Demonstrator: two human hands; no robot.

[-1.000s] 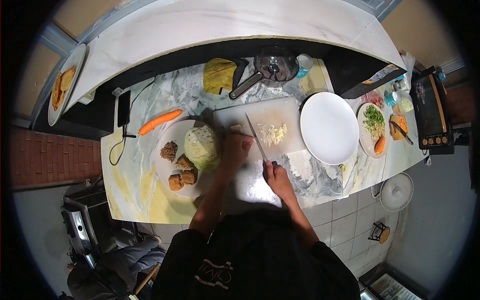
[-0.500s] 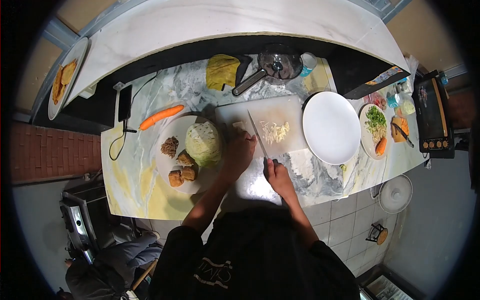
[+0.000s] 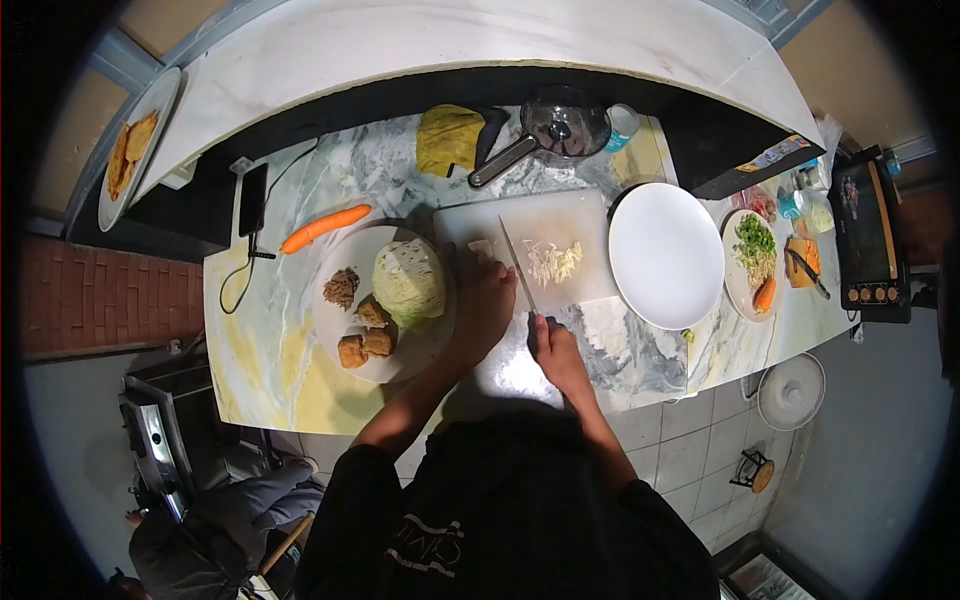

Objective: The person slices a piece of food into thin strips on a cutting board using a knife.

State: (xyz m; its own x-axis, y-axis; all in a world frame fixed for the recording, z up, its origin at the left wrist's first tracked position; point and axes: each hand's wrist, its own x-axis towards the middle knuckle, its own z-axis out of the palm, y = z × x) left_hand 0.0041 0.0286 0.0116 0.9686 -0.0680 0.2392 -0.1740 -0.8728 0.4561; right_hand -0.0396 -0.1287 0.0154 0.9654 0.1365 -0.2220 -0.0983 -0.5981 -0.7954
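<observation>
My right hand (image 3: 558, 352) is closed around the handle of a knife (image 3: 517, 262), its blade pointing away from me over the white cutting board (image 3: 590, 215). Just left of the blade, my left hand (image 3: 488, 305) has its fingers curled down on the board; what they hold is hidden. A small pale piece (image 3: 481, 246) shows beyond those fingertips. Thin pale strips (image 3: 553, 262) lie in a loose pile to the right of the blade. Left of the board, a plate (image 3: 340, 235) carries a cut cabbage (image 3: 408, 283), browned tofu blocks (image 3: 352, 351) and a brown minced heap (image 3: 341, 288).
A carrot (image 3: 325, 228) and a phone (image 3: 252, 203) lie at the left. Behind the board are a pan (image 3: 567, 130) and a yellow cloth (image 3: 447, 140). A white plate (image 3: 667, 255) and a plate with chopped greens (image 3: 752, 237) stand right. Another person (image 3: 205, 540) is at lower left.
My left hand has shifted slightly right, closer to the knife blade. The knife stays in my right hand, and the pile of strips looks the same.
</observation>
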